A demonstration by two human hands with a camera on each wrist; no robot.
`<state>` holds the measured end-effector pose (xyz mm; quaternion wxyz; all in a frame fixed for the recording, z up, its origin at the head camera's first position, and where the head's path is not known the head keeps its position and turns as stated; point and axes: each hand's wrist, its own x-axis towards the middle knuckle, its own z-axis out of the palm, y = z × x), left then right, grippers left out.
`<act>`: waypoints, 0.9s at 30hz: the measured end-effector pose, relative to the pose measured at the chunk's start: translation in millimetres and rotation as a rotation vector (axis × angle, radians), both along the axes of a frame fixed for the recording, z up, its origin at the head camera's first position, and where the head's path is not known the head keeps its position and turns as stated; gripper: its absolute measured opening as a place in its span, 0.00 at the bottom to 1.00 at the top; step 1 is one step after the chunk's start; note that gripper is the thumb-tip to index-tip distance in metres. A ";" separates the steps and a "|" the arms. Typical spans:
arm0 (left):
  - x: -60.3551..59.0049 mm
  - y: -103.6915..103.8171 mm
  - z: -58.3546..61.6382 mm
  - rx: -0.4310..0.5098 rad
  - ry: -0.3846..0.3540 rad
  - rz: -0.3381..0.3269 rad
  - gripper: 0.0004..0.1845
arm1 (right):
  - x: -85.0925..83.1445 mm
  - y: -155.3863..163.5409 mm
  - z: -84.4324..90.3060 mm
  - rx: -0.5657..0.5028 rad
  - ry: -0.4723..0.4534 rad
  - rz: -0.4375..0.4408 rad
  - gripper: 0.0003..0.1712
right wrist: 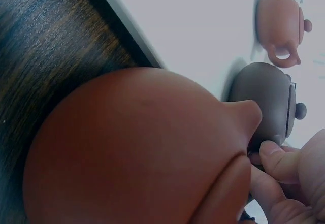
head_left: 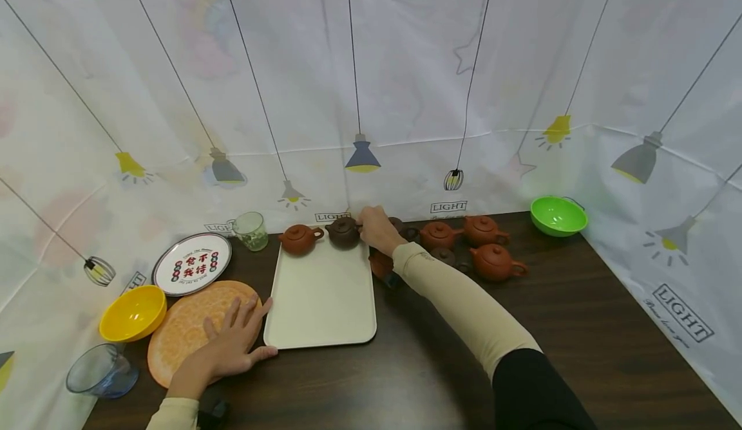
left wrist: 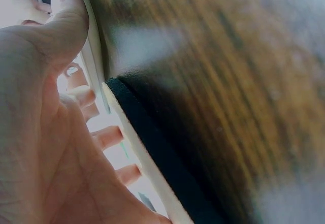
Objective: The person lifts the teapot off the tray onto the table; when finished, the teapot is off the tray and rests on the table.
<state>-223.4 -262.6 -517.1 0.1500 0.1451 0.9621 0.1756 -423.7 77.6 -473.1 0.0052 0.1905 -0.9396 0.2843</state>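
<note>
I have a dark teapot at the tray's far edge.
My right hand curls its fingers on the dark teapot's handle, beside a red-brown teapot on the cream tray. My left hand lies flat with fingers spread on the orange mat, thumb against the tray's near corner on the counter.

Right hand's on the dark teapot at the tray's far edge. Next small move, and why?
Probably let go and withdraw: the dark teapot already sits on the tray beside the brown teapot, the right hand holding its handle side, and the left hand steadies the tray's near corner.
</note>
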 end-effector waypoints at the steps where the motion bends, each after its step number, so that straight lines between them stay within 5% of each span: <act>1: 0.3 0.3 0.2 -0.001 0.003 -0.003 0.54 | 0.5 0.0 -0.1 -0.007 0.000 0.004 0.21; 8: 2.5 3.1 1.6 0.009 0.002 -0.011 0.54 | 7.3 4.2 8.3 -0.028 0.005 0.021 0.14; 17: 2.8 1.4 2.9 0.011 -0.011 -0.005 0.54 | 21.2 18.9 35.5 -0.049 0.032 0.065 0.18; 27: 2.2 1.3 3.4 -0.008 0.002 -0.001 0.54 | 65.3 44.4 53.0 -0.102 0.071 0.168 0.14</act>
